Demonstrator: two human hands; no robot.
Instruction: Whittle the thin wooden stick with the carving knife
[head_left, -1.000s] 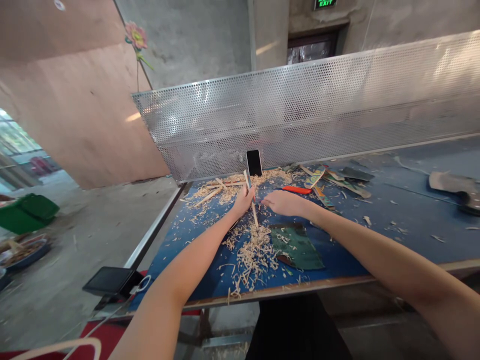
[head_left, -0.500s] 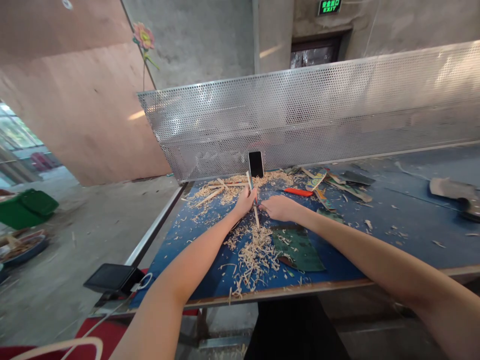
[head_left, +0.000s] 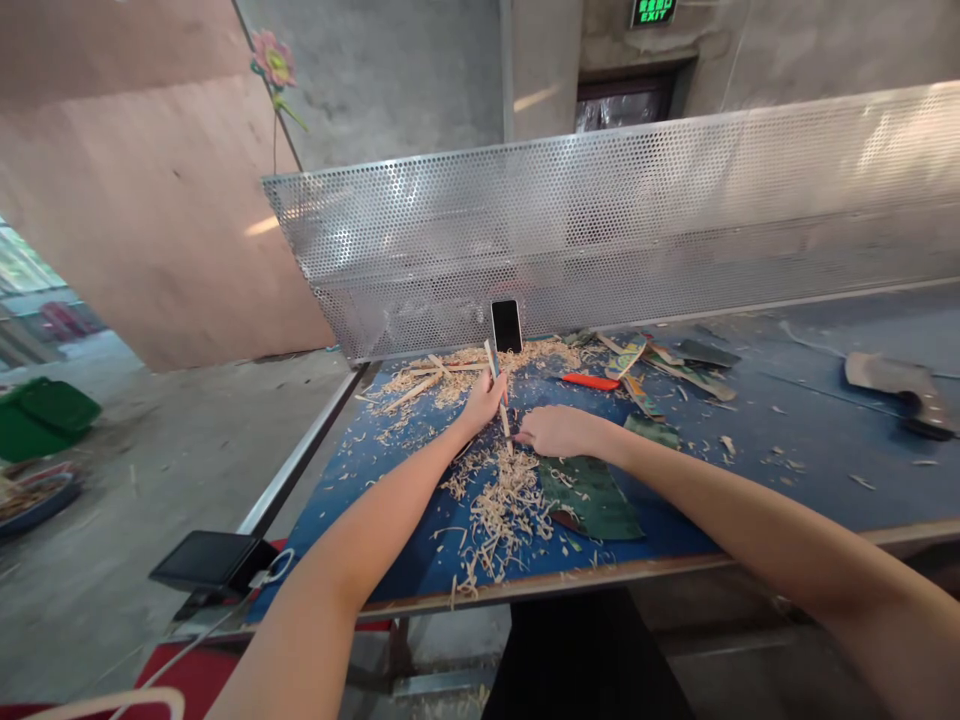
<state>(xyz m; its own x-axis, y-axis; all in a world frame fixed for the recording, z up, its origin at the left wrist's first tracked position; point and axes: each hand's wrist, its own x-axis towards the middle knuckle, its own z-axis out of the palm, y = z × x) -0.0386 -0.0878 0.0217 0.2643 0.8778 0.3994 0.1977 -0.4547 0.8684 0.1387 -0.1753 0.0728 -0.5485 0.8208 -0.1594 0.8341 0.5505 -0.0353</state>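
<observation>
First speaker: What is hidden or hard to make out in front of you?

Second speaker: Your left hand [head_left: 484, 403] covers the middle of the wooden strip [head_left: 505, 422], so only its two ends show. Your right hand [head_left: 562, 430] is seen from the back, its fingers curled. A dark sliver shows at their tips, too small to name, so the state of that grip cannot be told. Both your forearms are cut off by the picture's edges.

First speaker: And the left grip?

Second speaker: It is closed around the strip, over the worktop [head_left: 825, 470].

First speaker: Which way does the strip point?

Second speaker: Its long axis runs away from you, the far end leaning slightly left, near the foot of the phone [head_left: 506, 326]. The near end points back towards you, above a heap of curled shavings [head_left: 510, 505], with your right hand just beside it. How steeply it tilts is unclear.

First speaker: What lies around?

Second speaker: A dark green piece [head_left: 600, 505] lies partly behind your right forearm; beyond that hand is an orange-red object [head_left: 591, 382].
</observation>
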